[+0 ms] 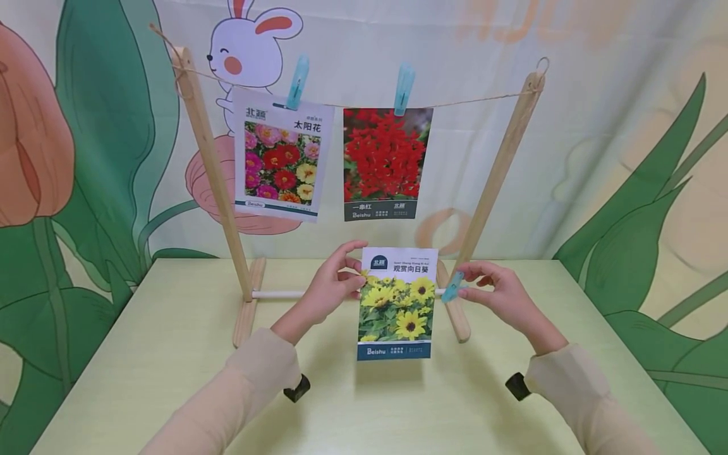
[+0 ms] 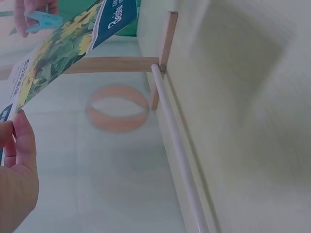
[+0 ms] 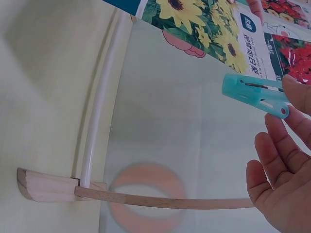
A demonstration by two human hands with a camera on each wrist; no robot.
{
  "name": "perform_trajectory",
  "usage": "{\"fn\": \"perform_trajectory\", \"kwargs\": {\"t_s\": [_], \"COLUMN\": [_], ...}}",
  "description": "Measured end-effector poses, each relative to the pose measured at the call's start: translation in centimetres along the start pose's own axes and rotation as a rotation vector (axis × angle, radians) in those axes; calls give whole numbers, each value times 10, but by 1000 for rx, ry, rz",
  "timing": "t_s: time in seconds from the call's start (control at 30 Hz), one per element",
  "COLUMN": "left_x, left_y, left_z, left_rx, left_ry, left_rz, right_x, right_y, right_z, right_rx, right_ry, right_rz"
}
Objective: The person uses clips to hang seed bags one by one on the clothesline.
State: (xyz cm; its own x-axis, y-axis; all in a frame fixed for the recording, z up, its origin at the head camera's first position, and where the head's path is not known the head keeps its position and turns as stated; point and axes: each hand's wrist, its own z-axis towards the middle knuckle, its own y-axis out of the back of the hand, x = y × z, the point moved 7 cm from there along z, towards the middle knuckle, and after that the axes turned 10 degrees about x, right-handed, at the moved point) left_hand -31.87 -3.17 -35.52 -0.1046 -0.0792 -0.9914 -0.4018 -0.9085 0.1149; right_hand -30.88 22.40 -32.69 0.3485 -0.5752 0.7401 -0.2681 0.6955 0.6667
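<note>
In the head view, my left hand [image 1: 335,278] pinches the left edge of a seed packet [image 1: 396,309] with yellow sunflowers on it. The packet hangs upright above the table, in front of the rack's white bar. To its right, my right hand [image 1: 500,297] holds a light blue clothespin [image 1: 453,286] between thumb and fingers, apart from the packet. The right wrist view shows this clothespin [image 3: 255,92] gripped at its handle end. On the twine [image 1: 472,101] above hang a seed packet [image 1: 281,161] of mixed flowers and one of red flowers [image 1: 387,164], each under a blue clothespin.
Wooden posts [image 1: 500,170] on feet hold the twine at both ends, and a white bar [image 1: 279,294] joins them low down. The rack stands at the back of a pale table [image 1: 188,379]. Behind it hangs a cloth [image 1: 489,38] printed with a rabbit and plants.
</note>
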Motion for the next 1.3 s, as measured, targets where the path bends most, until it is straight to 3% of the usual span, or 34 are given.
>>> {"fn": "perform_trajectory", "kwargs": {"t_s": [0.63, 1.3], "left_x": [-16, -19], "left_y": [-2, -2], "left_z": [2, 9], "left_rx": [-7, -30], "left_ry": [18, -27], "left_rz": [7, 6], "right_x": [10, 22], "right_y": [12, 22], "right_z": [4, 6], "right_rx": [-8, -35], "right_ry": [11, 35], "right_rz": [-8, -25]}}
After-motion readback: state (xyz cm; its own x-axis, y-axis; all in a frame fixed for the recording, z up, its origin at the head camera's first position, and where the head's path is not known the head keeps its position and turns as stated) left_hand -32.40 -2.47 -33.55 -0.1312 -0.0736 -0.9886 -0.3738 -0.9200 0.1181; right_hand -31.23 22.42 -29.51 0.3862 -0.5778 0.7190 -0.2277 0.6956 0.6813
